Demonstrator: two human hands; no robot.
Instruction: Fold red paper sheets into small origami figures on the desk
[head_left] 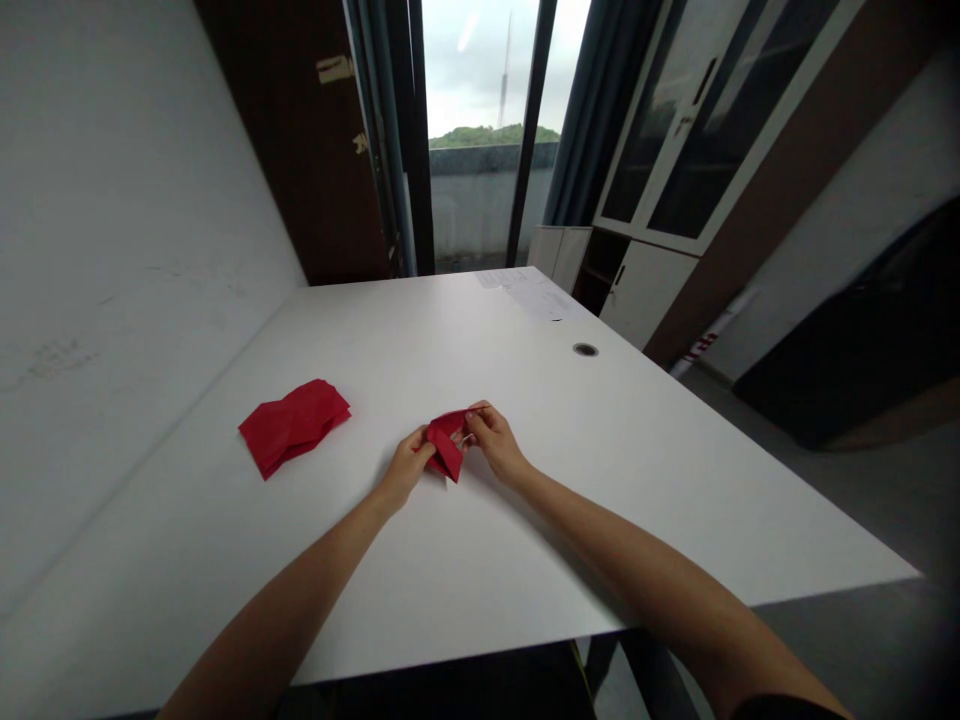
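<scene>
Between my two hands is a folded piece of red paper (448, 452), held just above the white table. My left hand (409, 465) pinches its left side, thumb on top. My right hand (491, 437) grips the upper right edge between thumb and fingers. Something small and pale shows by the right fingertips, too small to make out. Over to the left lies a loose stack of red paper pieces (294, 425), creased and overlapping, apart from both hands.
The white table (420, 340) meets a wall (135, 220) on the left. White sheets of paper (536, 295) lie at its far right, near a round cable hole (586, 350). Cabinets (667, 200) stand beyond the right edge, and a window (480, 120) is straight ahead.
</scene>
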